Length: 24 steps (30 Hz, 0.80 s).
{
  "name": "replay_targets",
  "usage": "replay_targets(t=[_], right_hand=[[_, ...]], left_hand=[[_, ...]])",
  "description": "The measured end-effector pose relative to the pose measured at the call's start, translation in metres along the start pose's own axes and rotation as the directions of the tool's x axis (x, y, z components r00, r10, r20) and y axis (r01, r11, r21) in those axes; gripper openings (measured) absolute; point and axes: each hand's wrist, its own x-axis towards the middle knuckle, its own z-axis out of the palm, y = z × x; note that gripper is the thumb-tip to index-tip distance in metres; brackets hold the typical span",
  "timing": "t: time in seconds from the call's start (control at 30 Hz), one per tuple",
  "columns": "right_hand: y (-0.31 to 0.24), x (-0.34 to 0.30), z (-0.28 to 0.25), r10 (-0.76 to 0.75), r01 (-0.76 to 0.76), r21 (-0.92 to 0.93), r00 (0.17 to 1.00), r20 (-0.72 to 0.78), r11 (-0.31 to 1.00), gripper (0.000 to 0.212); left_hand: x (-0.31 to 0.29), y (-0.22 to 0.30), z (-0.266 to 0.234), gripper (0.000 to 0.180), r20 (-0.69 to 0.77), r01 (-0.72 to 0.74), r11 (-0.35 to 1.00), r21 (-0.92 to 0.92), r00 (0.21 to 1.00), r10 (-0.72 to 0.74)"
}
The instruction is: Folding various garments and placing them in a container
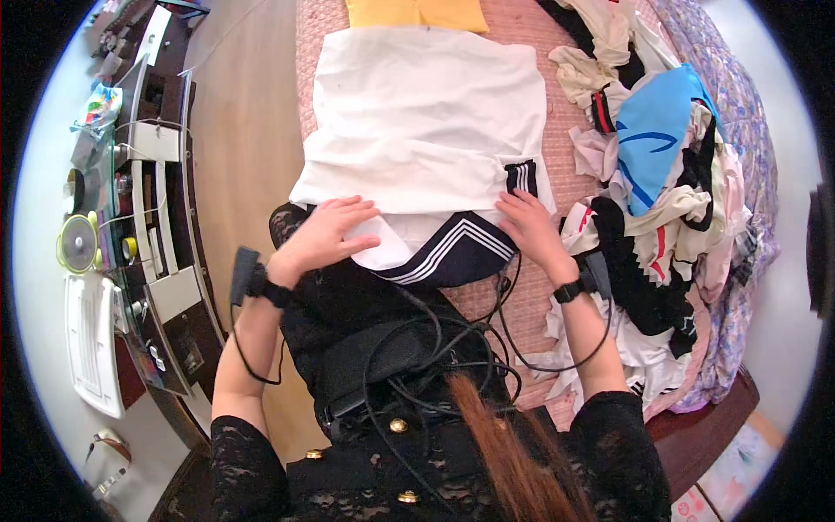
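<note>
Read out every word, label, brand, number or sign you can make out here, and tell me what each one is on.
None can be read.
White garment: plain white stripes on its navy part, no lettering visible.
Blue cloth: dark curved strokes, no legible letters.
Colourful item at far left: too small and blurred to tell.
</note>
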Motion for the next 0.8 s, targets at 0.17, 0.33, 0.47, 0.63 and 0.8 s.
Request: replay_targets(t=[0.17, 0.33, 0.47, 0.63, 0.8], right_hand=[[-0.015, -0.009, -0.004, 0.095, -0.038, 0.202, 0.954, -0.284, 0.979, 0.016], [-0.035, 0.036, 0.004, 0.254, -0.169, 0.268, 0.911, -0.325, 0.948, 0.015], [-0.049, 0.06, 0.023, 0.279, -0.237, 0.169, 0.914, -0.296, 0.957, 0.025], [-0.058, 0.07, 0.039, 0.181, -0.175, 0.048, 0.919, -0.35, 0.983, 0.02], [-0.073, 0.054, 0.028, 0.19, -0.083, 0.272, 0.899, -0.394, 0.959, 0.009]], left_hand=[[-0.027, -0.005, -0.014, 0.057, -0.046, -0.023, 0.999, -0.037, 0.999, 0.022], [-0.018, 0.005, -0.005, 0.042, -0.24, -0.079, 0.996, -0.049, 0.969, 0.065], [-0.006, 0.014, -0.003, 0.023, -0.426, -0.03, 0.986, -0.166, 0.903, -0.044], [0.01, 0.027, 0.011, 0.013, -0.437, 0.1, 0.918, -0.384, 0.856, -0.276], [0.036, 0.042, 0.024, 0.025, -0.249, 0.206, 0.722, -0.66, 0.847, -0.47]])
